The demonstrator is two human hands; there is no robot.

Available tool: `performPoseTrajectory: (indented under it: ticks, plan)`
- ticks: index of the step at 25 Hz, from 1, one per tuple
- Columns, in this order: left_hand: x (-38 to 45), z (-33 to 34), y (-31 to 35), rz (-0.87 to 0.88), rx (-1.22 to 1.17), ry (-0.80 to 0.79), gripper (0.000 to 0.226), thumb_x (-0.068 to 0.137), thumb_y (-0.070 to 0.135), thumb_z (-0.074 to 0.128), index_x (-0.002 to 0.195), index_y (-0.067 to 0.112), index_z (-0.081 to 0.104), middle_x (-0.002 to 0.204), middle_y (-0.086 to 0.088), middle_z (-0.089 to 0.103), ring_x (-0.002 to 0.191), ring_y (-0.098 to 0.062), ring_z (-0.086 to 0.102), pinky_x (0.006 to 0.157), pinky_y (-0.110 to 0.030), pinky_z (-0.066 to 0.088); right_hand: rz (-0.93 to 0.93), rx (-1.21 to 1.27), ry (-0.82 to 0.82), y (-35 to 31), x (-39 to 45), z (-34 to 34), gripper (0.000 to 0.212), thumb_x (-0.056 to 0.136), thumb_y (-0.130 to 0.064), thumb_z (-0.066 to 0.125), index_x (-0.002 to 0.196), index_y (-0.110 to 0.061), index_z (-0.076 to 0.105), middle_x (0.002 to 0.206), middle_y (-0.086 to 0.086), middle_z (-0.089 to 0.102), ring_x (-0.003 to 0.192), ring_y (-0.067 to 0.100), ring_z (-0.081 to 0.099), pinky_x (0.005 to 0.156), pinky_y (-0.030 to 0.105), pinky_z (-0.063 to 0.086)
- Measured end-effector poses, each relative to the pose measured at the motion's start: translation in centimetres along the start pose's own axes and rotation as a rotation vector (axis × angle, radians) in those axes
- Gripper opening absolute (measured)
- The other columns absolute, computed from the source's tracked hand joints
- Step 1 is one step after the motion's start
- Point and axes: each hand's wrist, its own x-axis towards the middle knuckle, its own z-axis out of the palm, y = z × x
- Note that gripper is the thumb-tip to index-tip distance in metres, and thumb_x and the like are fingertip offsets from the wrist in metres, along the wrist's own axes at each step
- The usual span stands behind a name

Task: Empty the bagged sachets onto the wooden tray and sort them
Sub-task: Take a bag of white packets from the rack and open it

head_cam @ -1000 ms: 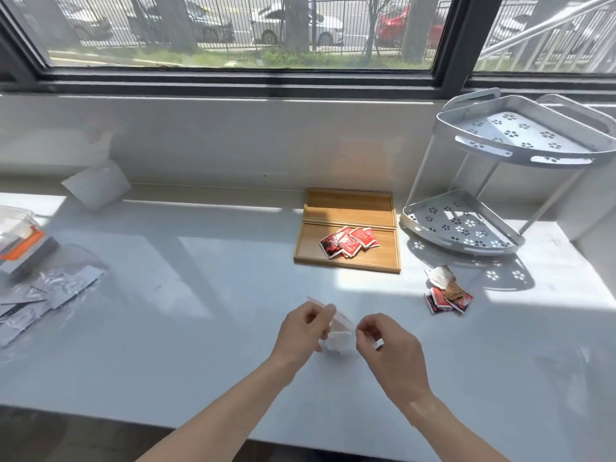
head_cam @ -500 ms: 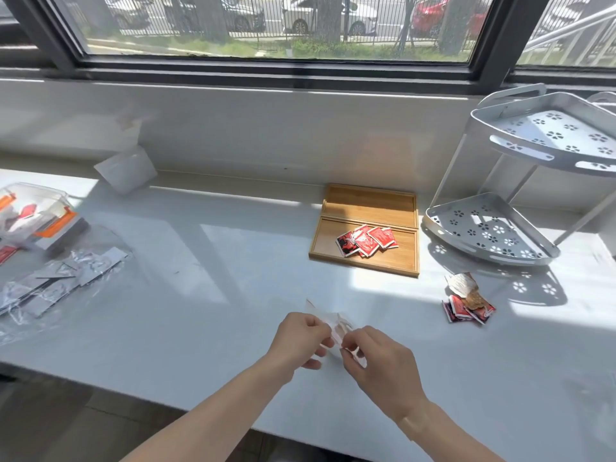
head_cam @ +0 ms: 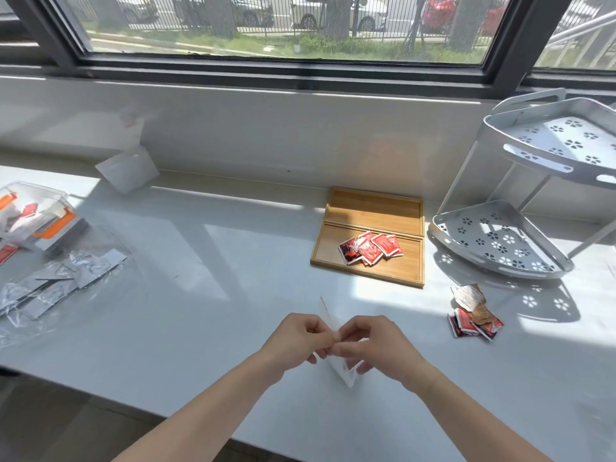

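Observation:
A small clear plastic bag [head_cam: 343, 370] hangs between my two hands over the white counter near its front edge. My left hand [head_cam: 295, 338] and my right hand [head_cam: 376, 345] both pinch its top edge, fingertips almost touching. I cannot tell what is inside it. Beyond my hands lies the wooden tray [head_cam: 373, 208] with two compartments; several red sachets [head_cam: 370, 248] sit in the near one, the far one is bare. A second pile of red and brown sachets [head_cam: 473, 311] lies on the counter to the right of the tray.
A white two-tier corner rack [head_cam: 520, 208] stands at the right. At the left are a clear box with orange clips [head_cam: 33, 215], crumpled clear bags with silver packets [head_cam: 56, 281], and a white pouch [head_cam: 128, 171] leaning on the wall under the window.
My hands have come together on the bag's top edge. The view has shifted left, so the tray and rack sit further right in frame.

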Motion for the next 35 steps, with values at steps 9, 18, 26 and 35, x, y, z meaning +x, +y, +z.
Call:
performPoseTrajectory:
  ticks: [9, 18, 26, 35]
  plan:
    - [2.0, -0.8, 1.8, 0.111, 0.184, -0.194, 0.013, 0.087, 0.030, 0.067, 0.079, 0.020, 0.070, 0.074, 0.005, 0.072, 0.071, -0.007, 0.066, 0.061, -0.020, 0.048, 0.089, -0.047, -0.136, -0.8, 0.7, -2.8, 0.020, 0.082, -0.032, 0.069, 0.081, -0.013, 0.070, 0.073, 0.000, 0.074, 0.068, 0.019, 0.074, 0.050, 0.026, 0.052]
    - [3.7, 0.8, 3.1, 0.136, 0.372, -0.087, 0.020, 0.075, 0.030, 0.055, 0.056, 0.034, 0.054, 0.054, 0.019, 0.052, 0.050, 0.000, 0.043, 0.050, -0.017, 0.035, -0.056, -0.315, 0.111, -0.3, 1.1, -2.2, 0.028, 0.078, -0.025, 0.053, 0.052, -0.020, 0.043, 0.046, -0.008, 0.038, 0.047, 0.008, 0.029, 0.052, 0.029, 0.026]
    - [4.0, 0.1, 3.7, 0.181, 0.700, 0.135, 0.017, 0.071, 0.033, 0.051, 0.061, 0.020, 0.049, 0.058, 0.007, 0.054, 0.056, -0.011, 0.044, 0.053, -0.028, 0.035, 0.009, -0.534, 0.347, -0.5, 1.0, -4.4, 0.026, 0.073, -0.029, 0.057, 0.056, -0.012, 0.048, 0.052, 0.002, 0.051, 0.052, 0.016, 0.040, 0.051, 0.031, 0.032]
    - [4.9, -2.0, 5.5, 0.198, 0.762, 0.170, 0.024, 0.072, 0.037, 0.052, 0.064, 0.014, 0.052, 0.057, 0.004, 0.053, 0.054, -0.013, 0.042, 0.052, -0.028, 0.033, 0.154, -0.888, 0.475, -1.3, -0.1, -7.5, 0.032, 0.078, -0.037, 0.049, 0.057, -0.015, 0.039, 0.052, 0.002, 0.049, 0.061, 0.026, 0.054, 0.046, 0.027, 0.026]
